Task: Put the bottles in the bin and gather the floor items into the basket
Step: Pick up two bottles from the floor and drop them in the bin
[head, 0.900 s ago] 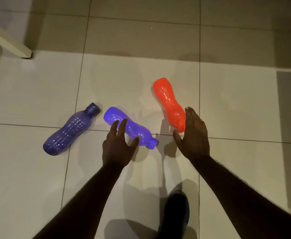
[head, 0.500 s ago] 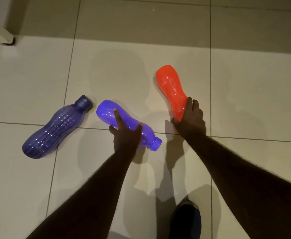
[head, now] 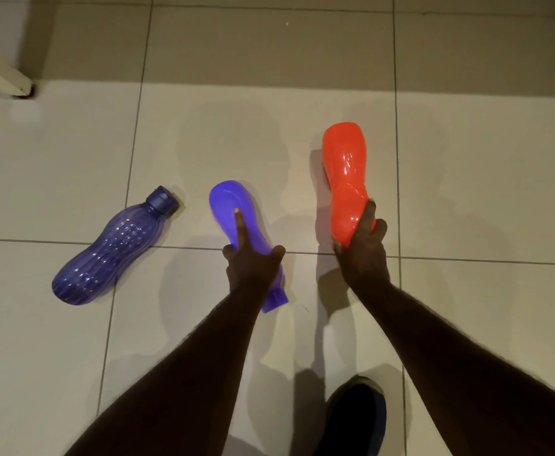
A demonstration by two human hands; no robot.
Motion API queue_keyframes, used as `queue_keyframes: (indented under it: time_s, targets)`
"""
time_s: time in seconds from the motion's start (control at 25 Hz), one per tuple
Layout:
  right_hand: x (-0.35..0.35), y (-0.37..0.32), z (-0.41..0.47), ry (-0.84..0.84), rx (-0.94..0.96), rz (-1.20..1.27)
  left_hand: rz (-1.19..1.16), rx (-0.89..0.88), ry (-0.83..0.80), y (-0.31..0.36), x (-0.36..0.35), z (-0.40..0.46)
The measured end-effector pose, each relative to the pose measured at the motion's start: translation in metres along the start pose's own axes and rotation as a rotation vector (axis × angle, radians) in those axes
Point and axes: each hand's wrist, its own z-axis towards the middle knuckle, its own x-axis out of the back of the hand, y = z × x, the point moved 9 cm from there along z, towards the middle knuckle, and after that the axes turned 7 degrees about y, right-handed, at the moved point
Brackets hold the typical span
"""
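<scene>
My left hand (head: pixel 253 264) grips the bright purple bottle (head: pixel 233 205) around its narrow waist, index finger stretched along its body, cap end pointing back toward me. My right hand (head: pixel 361 251) is closed around the neck end of the orange-red bottle (head: pixel 345 172), whose base points away from me. Both bottles look raised a little off the tiled floor. A darker, see-through purple bottle (head: pixel 111 248) with a dark cap lies on its side on the floor to the left, untouched. No bin or basket is in view.
A white furniture leg (head: pixel 3 77) stands on the floor at the upper left. My dark shoe (head: pixel 355 419) is at the bottom, right of centre. Pale floor tiles (head: pixel 483 192) stretch all around, with shadow across the far part.
Both hands have closed on their bottles and lifted them; the bright purple bottle has swung from lying crosswise to pointing away from me. The dark purple bottle has not moved.
</scene>
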Motion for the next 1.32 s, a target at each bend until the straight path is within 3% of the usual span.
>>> queue_keyframes:
  time_s: [0.2,0.52,0.92,1.32]
  targets:
    - [0.057,-0.037,-0.048,0.005,0.044,0.023,-0.023,-0.119,0.020,0.025,0.065,-0.051]
    - [0.185,-0.170,-0.159,-0.012,0.186,0.044,-0.307,-0.198,0.124,0.072,0.267,-0.155]
    - [0.294,-0.384,-0.299,-0.129,0.286,0.083,-0.634,0.036,0.156,0.042,0.557,-0.250]
    - [0.263,-0.575,-0.347,-0.333,0.487,0.082,-0.893,0.244,0.343,-0.009,0.726,-0.246]
